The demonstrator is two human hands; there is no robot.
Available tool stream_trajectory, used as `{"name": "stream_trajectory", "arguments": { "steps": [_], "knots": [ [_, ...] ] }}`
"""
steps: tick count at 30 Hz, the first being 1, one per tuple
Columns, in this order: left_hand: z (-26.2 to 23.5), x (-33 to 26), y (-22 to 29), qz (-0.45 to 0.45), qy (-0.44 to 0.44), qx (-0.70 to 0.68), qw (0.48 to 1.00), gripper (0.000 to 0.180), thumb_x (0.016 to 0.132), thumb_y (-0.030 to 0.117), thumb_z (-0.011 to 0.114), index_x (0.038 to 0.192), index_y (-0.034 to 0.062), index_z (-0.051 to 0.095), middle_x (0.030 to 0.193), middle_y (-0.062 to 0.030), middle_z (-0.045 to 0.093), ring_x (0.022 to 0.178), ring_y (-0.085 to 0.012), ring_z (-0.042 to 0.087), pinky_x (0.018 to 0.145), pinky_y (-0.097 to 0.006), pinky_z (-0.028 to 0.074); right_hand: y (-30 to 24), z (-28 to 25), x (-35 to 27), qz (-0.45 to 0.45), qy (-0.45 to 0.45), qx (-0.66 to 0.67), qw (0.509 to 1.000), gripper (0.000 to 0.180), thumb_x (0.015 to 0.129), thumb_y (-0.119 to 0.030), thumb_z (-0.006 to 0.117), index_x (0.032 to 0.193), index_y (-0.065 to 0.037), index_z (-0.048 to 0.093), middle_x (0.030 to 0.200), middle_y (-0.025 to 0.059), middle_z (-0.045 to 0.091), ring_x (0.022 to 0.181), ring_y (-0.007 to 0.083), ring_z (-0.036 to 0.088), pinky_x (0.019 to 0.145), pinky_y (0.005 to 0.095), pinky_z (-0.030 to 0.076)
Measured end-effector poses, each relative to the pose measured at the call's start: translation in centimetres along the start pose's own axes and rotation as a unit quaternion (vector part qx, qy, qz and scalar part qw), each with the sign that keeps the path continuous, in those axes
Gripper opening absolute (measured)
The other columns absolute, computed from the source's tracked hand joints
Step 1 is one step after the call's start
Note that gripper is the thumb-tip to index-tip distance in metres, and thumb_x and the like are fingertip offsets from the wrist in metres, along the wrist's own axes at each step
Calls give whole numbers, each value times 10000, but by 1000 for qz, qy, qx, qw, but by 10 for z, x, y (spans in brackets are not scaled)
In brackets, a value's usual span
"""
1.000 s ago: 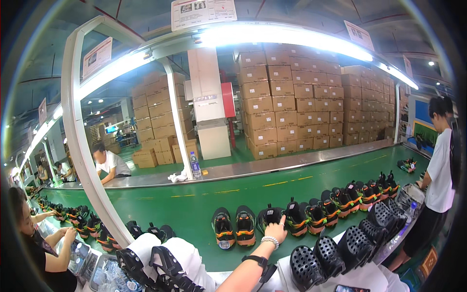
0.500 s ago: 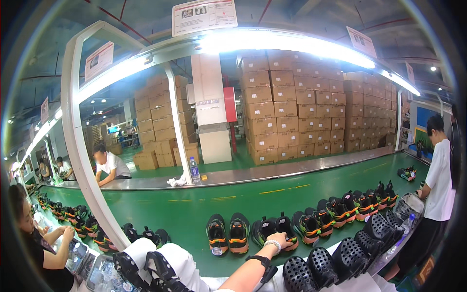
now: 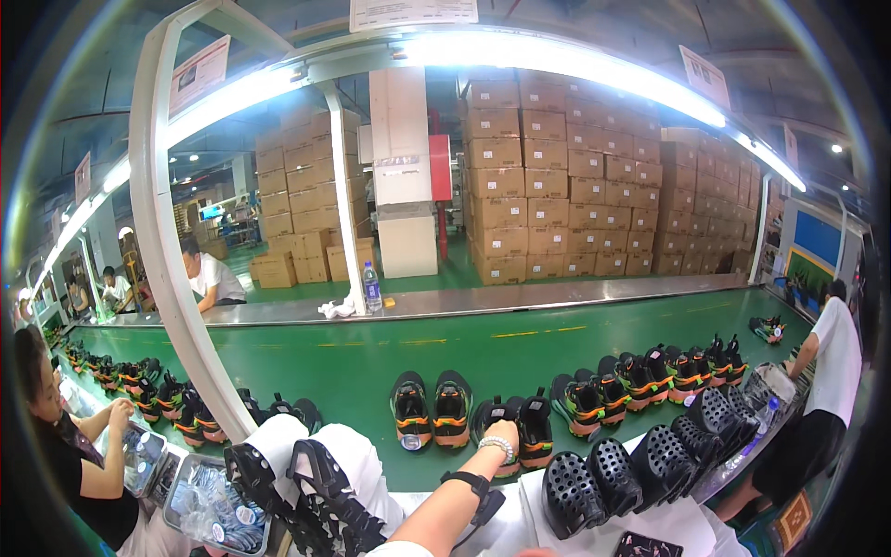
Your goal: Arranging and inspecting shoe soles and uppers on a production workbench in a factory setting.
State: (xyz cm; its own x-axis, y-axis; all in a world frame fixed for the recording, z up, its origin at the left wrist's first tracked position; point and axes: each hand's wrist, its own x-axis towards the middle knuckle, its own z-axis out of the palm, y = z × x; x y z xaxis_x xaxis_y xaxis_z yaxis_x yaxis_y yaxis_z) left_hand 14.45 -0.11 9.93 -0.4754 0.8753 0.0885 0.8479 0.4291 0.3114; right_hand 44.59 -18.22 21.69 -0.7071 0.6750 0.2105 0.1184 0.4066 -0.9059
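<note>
My left hand (image 3: pixel 502 433), with a bead bracelet and a dark wristband, reaches over the green surface. Its fingers are closed on the near end of a black sneaker (image 3: pixel 486 417) with an orange sole, partly hiding it. The matching sneaker (image 3: pixel 535 429) stands close by on the right. To the left, another pair of black, orange and green sneakers (image 3: pixel 452 409) stands side by side, with a round label on one. Of my right hand (image 3: pixel 535 552), only a sliver shows at the lower edge; its fingers are hidden.
Black perforated clogs (image 3: pixel 665 461) line the near ledge at right, by a dark patterned flat object (image 3: pixel 640 545). Black strappy shoes (image 3: pixel 336 492) lie at left, near a tray of bagged items (image 3: pixel 218 506). A white post (image 3: pixel 167 232) rises at left. Co-workers stand at both sides.
My view has tipped downward. My left hand has shifted from the right sneaker of the pair to the left one, and the pair now stands straighter. A sliver of my right hand has appeared.
</note>
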Motion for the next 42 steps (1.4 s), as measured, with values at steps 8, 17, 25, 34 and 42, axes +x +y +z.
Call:
{"name": "stream_trajectory", "arguments": {
  "steps": [8, 17, 25, 34, 42],
  "knots": [
    [-14, 42, 2, -17, -265, 40, 963, 314, 713, 188, 675, 975, 15, 677, 992, -178, 651, 892, -279, 651, 797, -402, 510, 34, -99, -28, 31, 147, -79, 985, 144, 880, -92, 514, 959, -28, 616, 710, 48, 580, 600, 107, 527, 554, 236, 424],
    [20, 39, -28, -31, -160, 58, 985, 322, 712, 187, 673, 982, 12, 673, 1010, -172, 649, 891, -276, 650, 798, -406, 508, 87, -126, -48, 128, 299, -61, 944, 163, 912, -156, 491, 881, -19, 574, 640, -9, 459, 576, 82, 404, 501, 234, 322],
    [60, 41, -52, 4, -149, 39, 988, 329, 711, 186, 672, 989, 9, 669, 1025, -167, 646, 890, -273, 649, 799, -408, 507, 47, -111, -6, 65, 291, -120, 947, 171, 887, -125, 526, 951, 10, 609, 705, 55, 569, 619, 131, 522, 579, 273, 426],
    [-15, -17, 19, 0, -334, 20, 942, 379, 706, 224, 669, 980, -35, 642, 1056, -181, 633, 872, -295, 648, 754, -395, 514, 54, -58, 75, 24, 109, -491, 864, 431, 827, -444, 554, 905, -20, 572, 718, 143, 618, 655, 308, 616, 570, 381, 483],
    [8, 18, -59, -55, -50, 97, 992, 210, 735, 181, 621, 868, 38, 696, 935, -183, 657, 875, -299, 649, 757, -377, 522, 48, -38, 61, 33, 79, -515, 853, 570, 772, -592, 548, 780, -23, 517, 633, 137, 621, 589, 273, 634, 526, 357, 495]
  ]
}}
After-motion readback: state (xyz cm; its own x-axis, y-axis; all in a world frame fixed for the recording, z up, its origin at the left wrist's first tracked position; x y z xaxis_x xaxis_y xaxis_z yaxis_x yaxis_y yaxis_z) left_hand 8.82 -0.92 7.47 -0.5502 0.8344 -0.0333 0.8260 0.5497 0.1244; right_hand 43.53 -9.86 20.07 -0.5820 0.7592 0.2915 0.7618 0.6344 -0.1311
